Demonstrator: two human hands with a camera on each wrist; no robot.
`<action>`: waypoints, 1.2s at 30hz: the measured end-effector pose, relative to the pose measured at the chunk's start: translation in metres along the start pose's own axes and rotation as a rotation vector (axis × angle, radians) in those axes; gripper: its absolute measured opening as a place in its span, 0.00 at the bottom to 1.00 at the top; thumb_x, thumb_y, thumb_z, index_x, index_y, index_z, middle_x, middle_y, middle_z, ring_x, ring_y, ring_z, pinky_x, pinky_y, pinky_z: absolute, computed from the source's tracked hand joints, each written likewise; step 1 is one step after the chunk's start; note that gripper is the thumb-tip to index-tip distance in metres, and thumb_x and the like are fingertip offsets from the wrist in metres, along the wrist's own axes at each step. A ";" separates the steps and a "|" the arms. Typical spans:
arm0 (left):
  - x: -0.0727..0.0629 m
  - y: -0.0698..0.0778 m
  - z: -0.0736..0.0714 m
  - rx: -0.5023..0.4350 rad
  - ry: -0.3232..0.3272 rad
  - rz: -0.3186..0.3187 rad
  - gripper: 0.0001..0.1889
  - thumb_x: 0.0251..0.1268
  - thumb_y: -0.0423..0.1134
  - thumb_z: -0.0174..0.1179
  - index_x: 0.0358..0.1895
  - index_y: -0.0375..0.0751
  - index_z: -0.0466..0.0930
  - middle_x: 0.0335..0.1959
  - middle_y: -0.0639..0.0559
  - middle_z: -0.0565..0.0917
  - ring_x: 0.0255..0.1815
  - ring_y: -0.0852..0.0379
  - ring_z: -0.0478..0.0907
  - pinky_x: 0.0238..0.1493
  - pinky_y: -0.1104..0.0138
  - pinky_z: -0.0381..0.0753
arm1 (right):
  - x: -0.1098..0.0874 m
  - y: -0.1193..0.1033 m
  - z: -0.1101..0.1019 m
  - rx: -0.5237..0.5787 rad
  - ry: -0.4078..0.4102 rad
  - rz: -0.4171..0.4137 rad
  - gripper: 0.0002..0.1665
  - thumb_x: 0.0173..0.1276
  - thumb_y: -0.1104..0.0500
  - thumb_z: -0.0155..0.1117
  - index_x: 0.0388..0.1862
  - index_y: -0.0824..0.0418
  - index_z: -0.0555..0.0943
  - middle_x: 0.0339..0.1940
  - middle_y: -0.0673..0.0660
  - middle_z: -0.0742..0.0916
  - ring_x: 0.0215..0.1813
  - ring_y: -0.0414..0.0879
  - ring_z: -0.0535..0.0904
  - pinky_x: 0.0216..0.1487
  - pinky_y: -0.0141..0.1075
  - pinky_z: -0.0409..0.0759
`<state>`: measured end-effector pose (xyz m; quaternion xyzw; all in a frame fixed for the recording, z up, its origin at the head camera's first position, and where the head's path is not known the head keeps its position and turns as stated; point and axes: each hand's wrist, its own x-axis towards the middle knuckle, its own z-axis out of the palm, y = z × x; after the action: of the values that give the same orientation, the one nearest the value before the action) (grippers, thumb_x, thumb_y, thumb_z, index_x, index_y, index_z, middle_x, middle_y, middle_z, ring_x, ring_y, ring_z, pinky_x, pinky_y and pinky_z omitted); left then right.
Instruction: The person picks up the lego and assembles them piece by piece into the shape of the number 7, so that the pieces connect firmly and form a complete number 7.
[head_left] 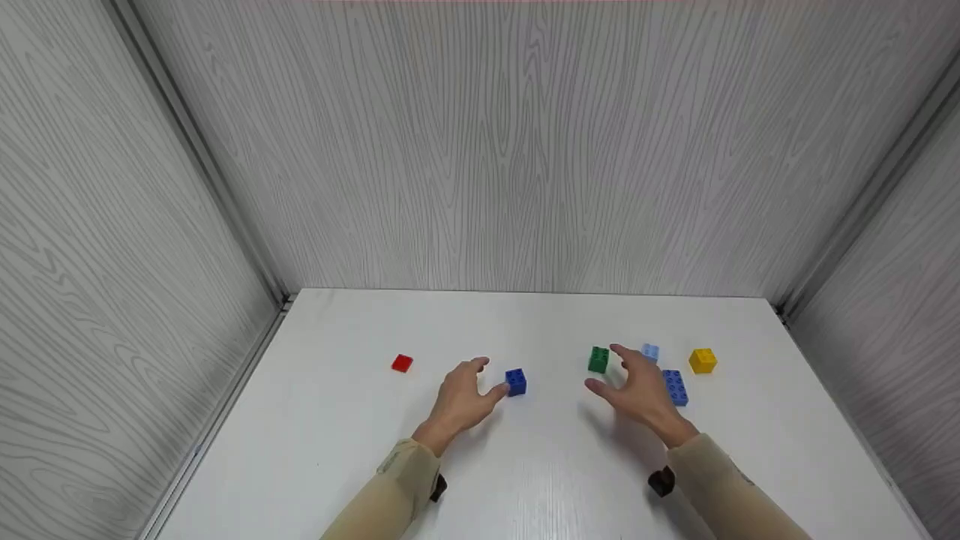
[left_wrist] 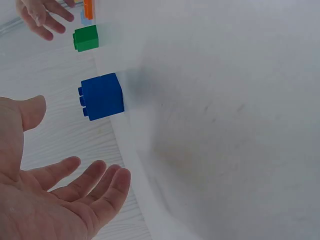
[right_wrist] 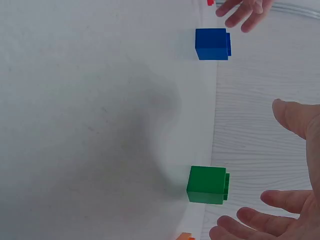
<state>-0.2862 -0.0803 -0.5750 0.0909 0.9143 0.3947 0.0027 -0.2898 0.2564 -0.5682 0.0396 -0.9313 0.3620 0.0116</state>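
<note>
Left hand (head_left: 457,399) and right hand (head_left: 640,387) spread empty low in frame, seemingly just beside a blue plastic cube (head_left: 517,382) and green plastic brick (head_left: 598,360).

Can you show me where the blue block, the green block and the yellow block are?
Blue block (left_wrist: 102,96): left wrist view, on its smooth side.
Green block (right_wrist: 207,182): right wrist view, on its smooth side.
Yellow block (head_left: 703,361): head view, around the middle of what shows.
</note>
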 end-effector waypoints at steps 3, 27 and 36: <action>0.004 -0.001 0.003 -0.039 -0.010 0.000 0.34 0.78 0.49 0.71 0.79 0.35 0.76 0.72 0.33 0.84 0.72 0.35 0.83 0.74 0.41 0.84 | 0.007 0.005 0.000 0.070 0.004 0.035 0.54 0.76 0.39 0.76 0.88 0.63 0.67 0.88 0.71 0.74 0.83 0.72 0.76 0.81 0.67 0.77; 0.036 0.008 0.032 -0.116 -0.040 -0.080 0.27 0.69 0.39 0.79 0.68 0.34 0.85 0.61 0.39 0.90 0.62 0.44 0.87 0.67 0.48 0.88 | 0.042 0.032 0.004 0.324 -0.008 0.240 0.40 0.77 0.57 0.77 0.84 0.63 0.73 0.81 0.69 0.80 0.80 0.65 0.80 0.84 0.59 0.77; 0.039 0.008 0.033 -0.128 -0.035 -0.086 0.24 0.66 0.37 0.80 0.64 0.34 0.87 0.57 0.39 0.92 0.58 0.44 0.90 0.67 0.48 0.89 | 0.049 0.030 0.008 0.345 -0.007 0.255 0.32 0.79 0.61 0.74 0.79 0.62 0.78 0.76 0.67 0.85 0.77 0.63 0.82 0.82 0.58 0.80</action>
<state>-0.3208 -0.0444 -0.5888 0.0580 0.8901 0.4502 0.0414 -0.3407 0.2697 -0.5918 -0.0757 -0.8529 0.5146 -0.0443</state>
